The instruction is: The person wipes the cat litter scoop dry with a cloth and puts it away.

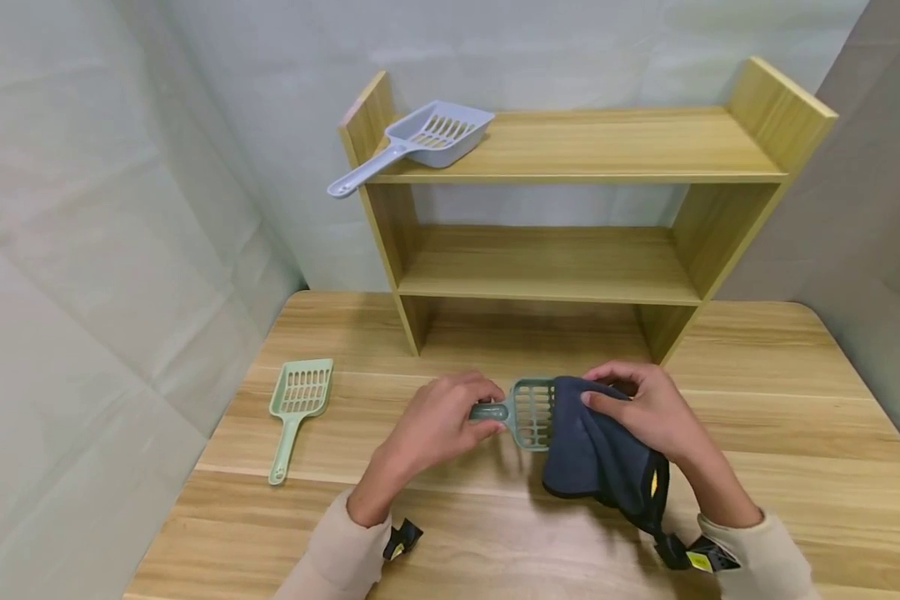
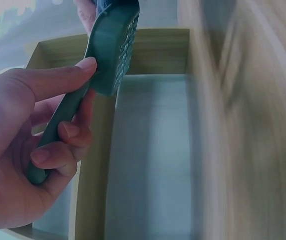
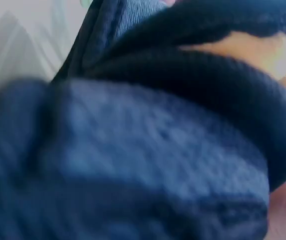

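Observation:
A dark green litter scoop [image 1: 530, 417] is held above the table by its handle, which my left hand [image 1: 444, 422] grips with thumb and curled fingers. The left wrist view shows that hand [image 2: 38, 120] wrapped along the scoop's handle [image 2: 58, 117]. Opposite, my right hand [image 1: 648, 408] holds a dark blue cloth [image 1: 581, 450] with black edging, pinched between thumb and fingers. The cloth drapes over the front part of the slotted scoop and hides it. In the right wrist view, the bunched cloth [image 3: 147, 140] fills most of the picture and covers the fingers.
A light green litter scoop [image 1: 300, 400] lies on the table's [image 1: 232, 517] left side. Behind the hands stands a wooden shelf [image 1: 555, 287]. On its top board, at the left end, sits a lavender litter scoop [image 1: 431, 137] with its handle sticking out past the edge.

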`<state>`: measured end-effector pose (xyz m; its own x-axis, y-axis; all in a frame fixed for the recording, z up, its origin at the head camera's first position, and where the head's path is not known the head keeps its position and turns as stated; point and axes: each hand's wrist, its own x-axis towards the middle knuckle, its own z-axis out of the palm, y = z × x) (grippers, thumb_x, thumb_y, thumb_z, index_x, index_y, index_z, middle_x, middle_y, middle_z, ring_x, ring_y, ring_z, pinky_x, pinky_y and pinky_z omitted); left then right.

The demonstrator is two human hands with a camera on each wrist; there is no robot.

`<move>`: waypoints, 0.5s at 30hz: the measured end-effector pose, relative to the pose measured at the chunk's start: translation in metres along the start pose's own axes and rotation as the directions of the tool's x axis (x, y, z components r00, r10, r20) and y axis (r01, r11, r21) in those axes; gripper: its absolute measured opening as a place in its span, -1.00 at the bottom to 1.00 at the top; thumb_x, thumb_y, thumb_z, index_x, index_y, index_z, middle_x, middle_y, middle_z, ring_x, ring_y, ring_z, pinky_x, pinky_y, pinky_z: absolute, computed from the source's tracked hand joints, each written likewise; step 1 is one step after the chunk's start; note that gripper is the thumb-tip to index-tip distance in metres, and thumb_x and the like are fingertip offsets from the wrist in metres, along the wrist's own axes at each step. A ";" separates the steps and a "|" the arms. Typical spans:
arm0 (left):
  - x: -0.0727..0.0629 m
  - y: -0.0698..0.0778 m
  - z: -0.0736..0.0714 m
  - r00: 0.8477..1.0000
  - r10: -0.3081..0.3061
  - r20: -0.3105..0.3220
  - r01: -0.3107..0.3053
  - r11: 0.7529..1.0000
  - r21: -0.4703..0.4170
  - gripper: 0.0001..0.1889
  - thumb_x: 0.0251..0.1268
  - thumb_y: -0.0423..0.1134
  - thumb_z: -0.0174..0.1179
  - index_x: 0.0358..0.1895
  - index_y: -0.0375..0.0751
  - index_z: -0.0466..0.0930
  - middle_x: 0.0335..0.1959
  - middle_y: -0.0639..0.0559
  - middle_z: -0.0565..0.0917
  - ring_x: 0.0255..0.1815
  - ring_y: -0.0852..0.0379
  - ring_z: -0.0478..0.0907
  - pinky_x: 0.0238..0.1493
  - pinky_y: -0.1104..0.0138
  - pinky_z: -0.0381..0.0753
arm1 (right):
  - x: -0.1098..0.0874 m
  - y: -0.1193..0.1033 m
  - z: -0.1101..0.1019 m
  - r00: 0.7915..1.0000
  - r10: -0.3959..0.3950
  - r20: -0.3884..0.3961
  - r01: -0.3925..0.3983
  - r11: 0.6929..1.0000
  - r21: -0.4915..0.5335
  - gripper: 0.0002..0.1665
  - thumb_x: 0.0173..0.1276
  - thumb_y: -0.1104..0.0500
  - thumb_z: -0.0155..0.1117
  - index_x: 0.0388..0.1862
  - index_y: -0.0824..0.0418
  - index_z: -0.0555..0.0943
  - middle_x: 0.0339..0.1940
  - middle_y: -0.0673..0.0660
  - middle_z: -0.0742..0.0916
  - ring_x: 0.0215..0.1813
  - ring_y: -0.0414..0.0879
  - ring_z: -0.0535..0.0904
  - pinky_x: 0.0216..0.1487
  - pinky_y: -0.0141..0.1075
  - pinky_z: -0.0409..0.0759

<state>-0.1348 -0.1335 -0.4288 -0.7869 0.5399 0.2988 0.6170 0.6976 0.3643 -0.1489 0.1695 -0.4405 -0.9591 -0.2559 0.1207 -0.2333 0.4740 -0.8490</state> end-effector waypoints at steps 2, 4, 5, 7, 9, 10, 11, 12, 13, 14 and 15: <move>0.000 0.002 0.003 1.000 -0.004 -0.005 0.004 1.000 0.006 -0.71 0.20 -0.14 0.63 -0.07 -0.10 0.82 -0.22 0.13 0.78 -0.29 0.25 0.64 -0.23 0.32 0.67 | 0.000 0.000 0.003 1.000 -0.016 -0.008 0.016 1.000 -0.017 -0.78 0.42 0.22 0.53 0.02 0.14 0.83 0.00 0.12 0.86 -0.02 -0.22 0.73 -0.03 -0.39 0.63; 0.000 0.003 0.006 1.000 -0.005 -0.008 0.005 1.000 0.017 -0.71 0.20 -0.14 0.63 -0.06 -0.10 0.82 -0.22 0.12 0.78 -0.29 0.24 0.65 -0.23 0.30 0.68 | 0.000 -0.001 0.005 0.999 -0.032 -0.014 0.032 0.999 -0.027 -0.80 0.41 0.23 0.54 0.00 0.12 0.84 -0.02 0.10 0.87 0.02 -0.16 0.75 0.00 -0.38 0.63; 0.001 0.004 0.007 1.000 -0.005 -0.009 0.006 1.000 0.023 -0.70 0.20 -0.12 0.62 -0.06 -0.10 0.82 -0.22 0.12 0.78 -0.29 0.23 0.65 -0.23 0.29 0.68 | 0.000 -0.001 0.006 0.999 -0.042 -0.015 0.042 0.999 -0.034 -0.80 0.40 0.24 0.54 -0.02 0.12 0.84 -0.03 0.09 0.87 0.03 -0.14 0.75 0.01 -0.37 0.64; 0.001 0.006 0.009 1.000 -0.006 -0.008 0.006 1.000 0.030 -0.70 0.20 -0.11 0.62 -0.05 -0.09 0.82 -0.21 0.13 0.78 -0.28 0.21 0.67 -0.22 0.27 0.69 | 0.000 -0.001 0.009 0.998 -0.053 -0.013 0.053 0.998 -0.037 -0.81 0.39 0.25 0.55 -0.04 0.10 0.85 -0.06 0.07 0.88 0.03 -0.12 0.76 0.03 -0.36 0.65; 0.002 0.009 0.012 1.000 -0.007 -0.005 0.007 0.999 0.033 -0.69 0.20 -0.10 0.62 -0.04 -0.08 0.82 -0.20 0.13 0.79 -0.26 0.20 0.69 -0.20 0.26 0.71 | 0.000 -0.001 0.012 0.998 -0.055 -0.006 0.055 0.998 -0.040 -0.81 0.39 0.24 0.55 -0.05 0.08 0.85 -0.07 0.04 0.88 0.04 -0.12 0.76 0.07 -0.34 0.65; 0.002 0.010 0.014 1.000 -0.011 -0.002 0.011 0.999 0.032 -0.69 0.21 -0.10 0.62 -0.03 -0.07 0.82 -0.20 0.13 0.79 -0.25 0.20 0.70 -0.20 0.25 0.71 | 0.000 -0.001 0.014 0.999 -0.052 -0.001 0.052 0.998 -0.041 -0.82 0.39 0.23 0.55 -0.05 0.06 0.86 -0.07 0.03 0.88 0.05 -0.13 0.76 0.08 -0.34 0.65; 0.003 0.011 0.015 1.000 -0.014 0.000 0.014 0.999 0.032 -0.69 0.21 -0.09 0.62 -0.03 -0.06 0.82 -0.19 0.13 0.80 -0.24 0.19 0.71 -0.19 0.25 0.71 | 0.000 -0.001 0.015 0.999 -0.048 0.003 0.048 0.998 -0.039 -0.82 0.39 0.22 0.55 -0.05 0.04 0.85 -0.07 0.01 0.88 0.05 -0.14 0.77 0.09 -0.33 0.66; 0.003 0.012 0.017 1.000 -0.017 0.001 0.017 0.999 0.031 -0.69 0.21 -0.09 0.62 -0.03 -0.06 0.82 -0.18 0.13 0.80 -0.23 0.19 0.72 -0.18 0.25 0.72 | 0.000 -0.002 0.017 0.999 -0.043 0.007 0.043 0.998 -0.036 -0.82 0.40 0.20 0.55 -0.05 0.02 0.86 -0.07 0.00 0.88 0.06 -0.14 0.77 0.09 -0.33 0.66; 0.003 0.012 0.018 1.000 -0.024 0.003 0.024 0.999 0.030 -0.69 0.21 -0.09 0.62 -0.02 -0.05 0.82 -0.17 0.12 0.81 -0.22 0.18 0.73 -0.18 0.25 0.72 | 0.000 -0.002 0.018 0.999 -0.038 0.010 0.038 0.999 -0.034 -0.82 0.40 0.19 0.55 -0.05 0.00 0.85 -0.06 -0.01 0.88 0.07 -0.15 0.77 0.10 -0.32 0.66; 0.004 0.013 0.019 1.000 -0.028 0.004 0.028 0.999 0.031 -0.69 0.21 -0.08 0.62 -0.02 -0.05 0.82 -0.16 0.12 0.81 -0.21 0.18 0.73 -0.17 0.26 0.72 | -0.001 -0.002 0.019 0.999 -0.036 0.012 0.036 0.999 -0.031 -0.83 0.41 0.18 0.55 -0.05 -0.01 0.85 -0.06 -0.02 0.88 0.07 -0.15 0.77 0.10 -0.32 0.66; 0.004 0.013 0.020 0.999 -0.033 0.004 0.033 0.999 0.031 -0.68 0.22 -0.07 0.62 -0.02 -0.04 0.82 -0.16 0.12 0.81 -0.20 0.18 0.74 -0.18 0.26 0.72 | -0.001 -0.003 0.019 0.999 -0.035 0.011 0.035 0.999 -0.029 -0.83 0.41 0.17 0.55 -0.05 -0.02 0.85 -0.05 -0.02 0.88 0.08 -0.14 0.77 0.11 -0.31 0.66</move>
<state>-0.1298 -0.1125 -0.4407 -0.8069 0.5184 0.2832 0.5901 0.7293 0.3464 -0.1444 0.1522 -0.4484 -0.9485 -0.2818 0.1444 -0.2716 0.4893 -0.8287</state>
